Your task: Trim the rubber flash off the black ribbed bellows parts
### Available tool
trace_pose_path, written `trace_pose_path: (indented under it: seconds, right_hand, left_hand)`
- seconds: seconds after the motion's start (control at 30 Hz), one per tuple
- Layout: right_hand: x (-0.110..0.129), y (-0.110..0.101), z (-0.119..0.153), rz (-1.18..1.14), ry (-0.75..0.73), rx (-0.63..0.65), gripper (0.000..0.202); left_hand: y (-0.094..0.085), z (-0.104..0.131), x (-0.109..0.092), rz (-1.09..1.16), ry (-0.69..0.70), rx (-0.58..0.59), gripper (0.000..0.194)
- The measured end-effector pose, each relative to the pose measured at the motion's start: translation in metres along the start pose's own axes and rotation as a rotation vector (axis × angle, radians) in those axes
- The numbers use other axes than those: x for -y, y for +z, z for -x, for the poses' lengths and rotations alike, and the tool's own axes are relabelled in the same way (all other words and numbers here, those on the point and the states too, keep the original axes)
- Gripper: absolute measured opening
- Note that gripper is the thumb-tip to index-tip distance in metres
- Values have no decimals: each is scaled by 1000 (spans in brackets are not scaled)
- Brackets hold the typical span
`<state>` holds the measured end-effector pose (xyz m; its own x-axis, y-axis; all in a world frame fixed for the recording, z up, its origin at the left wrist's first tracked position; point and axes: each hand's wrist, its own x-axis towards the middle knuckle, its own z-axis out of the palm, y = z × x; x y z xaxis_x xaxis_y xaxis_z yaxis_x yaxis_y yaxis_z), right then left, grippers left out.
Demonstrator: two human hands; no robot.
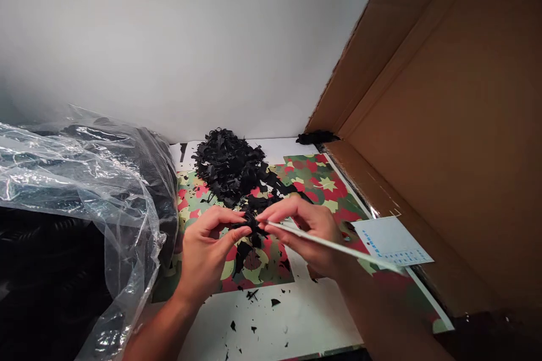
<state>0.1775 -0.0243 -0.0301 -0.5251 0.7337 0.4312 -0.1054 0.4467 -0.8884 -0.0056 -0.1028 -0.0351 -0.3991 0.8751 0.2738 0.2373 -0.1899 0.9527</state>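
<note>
Between the fingertips of my left hand (205,251) is a small black ridged piece (252,222), pinched by thumb and forefinger. My right hand (315,231) is closed around a long thin white stick (339,246), whose tip meets the black piece. The stick's far end points down to the right, over my right forearm. Just beyond my hands a heap of black scraps and trimmings (228,163) lies on a camouflage-patterned sheet (326,180). Part of the black piece is hidden by my fingers.
At left sits a clear plastic bag (139,175) with many black pieces inside. A large cardboard box (444,101) rises on the right. A white card with blue print (392,241) lies beside it. Black crumbs dot the white surface (271,333) in front. A white wall (190,39) stands behind.
</note>
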Motion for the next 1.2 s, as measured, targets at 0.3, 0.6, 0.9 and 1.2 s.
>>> trace_pose_path:
  seconds: [0.3, 0.6, 0.9, 1.2]
  right_hand:
    - [-7, -1, 0, 321, -354, 123, 15]
    - [-7, 0, -1, 405, -423, 145, 17]
    - [-7, 9, 1, 587, -405, -128, 20]
    - [-5, 11, 3, 230, -269, 16, 13]
  left_hand:
    - [1, 0, 2, -51, 52, 34, 5]
    - [1, 1, 0, -74, 48, 20, 5]
    - [3, 3, 5, -65, -55, 65, 7]
    - [1, 3, 9, -80, -88, 88, 12]
